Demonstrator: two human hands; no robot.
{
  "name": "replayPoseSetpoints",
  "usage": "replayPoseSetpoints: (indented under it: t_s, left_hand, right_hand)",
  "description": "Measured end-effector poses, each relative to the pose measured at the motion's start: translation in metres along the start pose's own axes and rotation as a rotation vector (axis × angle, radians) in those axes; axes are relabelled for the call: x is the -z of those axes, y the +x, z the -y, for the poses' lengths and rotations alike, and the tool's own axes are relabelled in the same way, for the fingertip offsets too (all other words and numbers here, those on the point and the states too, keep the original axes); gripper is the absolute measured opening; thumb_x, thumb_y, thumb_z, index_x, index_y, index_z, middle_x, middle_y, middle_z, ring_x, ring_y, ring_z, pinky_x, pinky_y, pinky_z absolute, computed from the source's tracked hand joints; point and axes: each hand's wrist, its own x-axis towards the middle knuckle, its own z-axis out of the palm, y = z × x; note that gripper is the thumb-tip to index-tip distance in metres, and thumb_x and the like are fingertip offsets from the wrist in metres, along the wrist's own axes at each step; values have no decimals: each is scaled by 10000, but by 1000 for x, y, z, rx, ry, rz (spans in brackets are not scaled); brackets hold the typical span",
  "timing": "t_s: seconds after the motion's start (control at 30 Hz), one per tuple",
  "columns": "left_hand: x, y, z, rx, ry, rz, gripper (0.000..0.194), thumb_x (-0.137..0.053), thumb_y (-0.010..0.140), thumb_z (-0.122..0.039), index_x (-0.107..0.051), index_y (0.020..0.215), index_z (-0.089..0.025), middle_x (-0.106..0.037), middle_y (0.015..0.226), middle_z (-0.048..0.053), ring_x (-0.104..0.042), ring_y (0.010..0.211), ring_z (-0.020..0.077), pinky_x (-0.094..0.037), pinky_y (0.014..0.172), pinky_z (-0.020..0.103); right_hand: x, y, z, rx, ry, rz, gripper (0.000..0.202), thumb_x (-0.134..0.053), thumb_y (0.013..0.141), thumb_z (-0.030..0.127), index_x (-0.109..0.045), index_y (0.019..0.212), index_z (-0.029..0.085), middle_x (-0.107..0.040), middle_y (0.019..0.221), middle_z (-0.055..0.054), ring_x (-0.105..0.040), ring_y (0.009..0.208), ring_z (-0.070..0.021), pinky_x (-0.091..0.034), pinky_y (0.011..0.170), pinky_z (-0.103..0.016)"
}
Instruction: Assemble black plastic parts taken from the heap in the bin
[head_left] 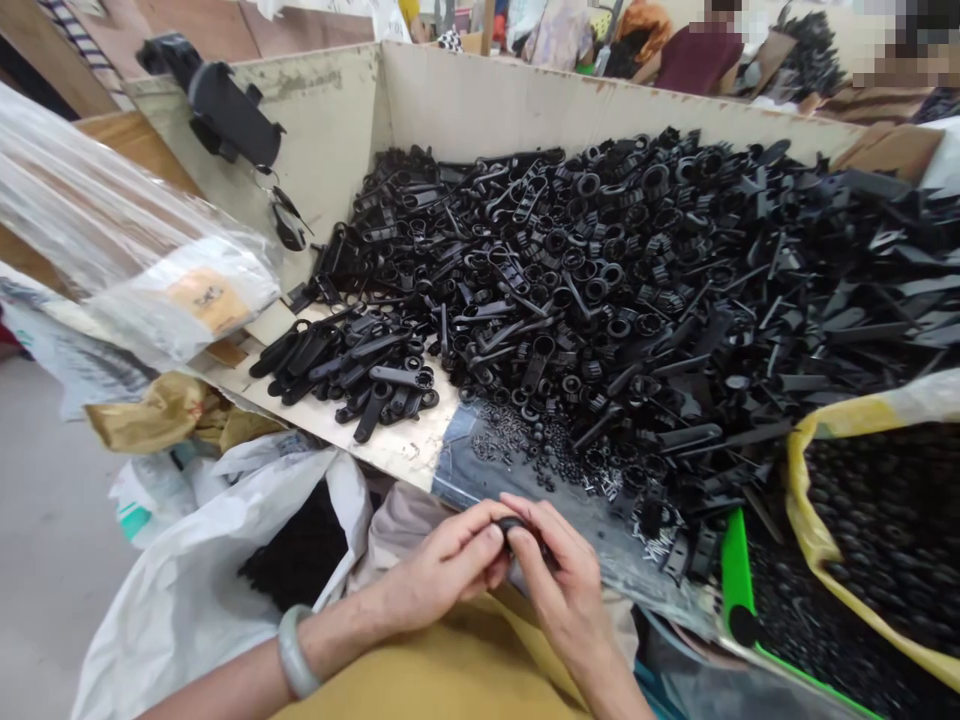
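My left hand (457, 555) and my right hand (559, 560) meet over my lap at the bench's near edge. Between them is a small black plastic part (511, 524), pinched by fingers and thumbs of both; most of it is hidden, so its exact kind does not show. Just beyond my hands lie small black pieces (551, 462) and tiny metal pins (606, 482) on a dark sheet. To the left of these sits a group of black handle-like parts with ringed ends (401, 376).
A large heap of black plastic parts (570, 270) fills the walled bench (450, 100). On the right are a green-edged tray (735, 565) and a yellow-rimmed sack (806, 500) of black pieces. A white sack (195, 590) stands at lower left. People (694, 55) sit in the background.
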Motion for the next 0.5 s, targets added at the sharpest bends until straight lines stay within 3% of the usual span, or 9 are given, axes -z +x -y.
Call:
replayPoseSetpoints:
  t_s: [0.1,0.17,0.3,0.4,0.5]
  left_hand:
    - [1,5,1,72,-262,-22,421,-576,981,-554,-648,1155,-178,-568,762,6,-463,623,92,-353,591,208]
    - [4,8,1,32,-212,-78,389,-665,944,-480,-641,1189,-179,-571,764,-5,-489,627,89,-380,607,206]
    - [11,13,-3,-91,167,-260,344,-654,951,-370,-629,1253,-207,-616,922,9,-532,666,103,-455,622,240]
    - [12,16,-6,-77,262,-274,351,-671,912,-288,-632,1253,-217,-637,1027,31,-598,850,153,-507,720,271]
    - [11,20,-6,-65,220,-230,455,-743,803,-201,-623,1242,-215,-658,1136,47,-606,1032,182,-506,849,287]
  right_hand:
    - [4,12,-2,120,2,80,333,-566,1009,198,-730,1290,270,-755,1041,-69,-723,915,-187,-594,820,-295]
    - [7,18,-4,100,53,94,318,-568,1008,228,-751,1263,277,-743,1062,-72,-715,936,-189,-593,823,-301]
    - [7,26,-8,-132,216,91,290,-628,975,355,-783,1198,253,-743,926,-45,-689,778,-168,-574,660,-257]
    - [2,30,-13,-344,304,60,321,-723,903,420,-798,1145,223,-761,892,-42,-669,706,-161,-550,597,-247]
    - [-2,34,-18,-463,359,29,345,-751,869,463,-814,1072,191,-776,844,-51,-671,680,-168,-547,589,-260]
